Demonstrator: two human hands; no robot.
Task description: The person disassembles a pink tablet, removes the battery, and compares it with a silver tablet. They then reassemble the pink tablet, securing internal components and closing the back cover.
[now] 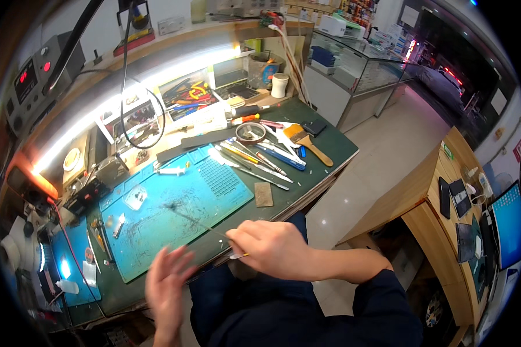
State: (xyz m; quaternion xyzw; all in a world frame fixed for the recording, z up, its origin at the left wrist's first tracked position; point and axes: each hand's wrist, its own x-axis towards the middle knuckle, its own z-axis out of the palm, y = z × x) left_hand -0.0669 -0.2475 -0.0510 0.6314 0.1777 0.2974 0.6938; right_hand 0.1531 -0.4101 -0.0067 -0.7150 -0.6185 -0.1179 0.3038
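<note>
My right hand [266,246] is closed in front of the bench edge. From its fingers a thin, dark rod-like tool [205,225] points up and left over the blue work mat [214,199]; its exact kind cannot be made out. A small white and yellow piece [237,255] shows just under the same fingers. My left hand [171,286] hovers at the mat's near edge, slightly blurred, its fingers apart and nothing in them. Farther back on the mat lie a syringe [171,171] and a small clear tray [136,197].
Pens and hand tools [252,156] lie behind the mat, with a tape roll [250,133] and a wooden-handled brush [308,143]. A brown square plate [263,194] sits right of the mat. A black cable [123,87] hangs over the bench. A wooden desk [399,208] stands at right.
</note>
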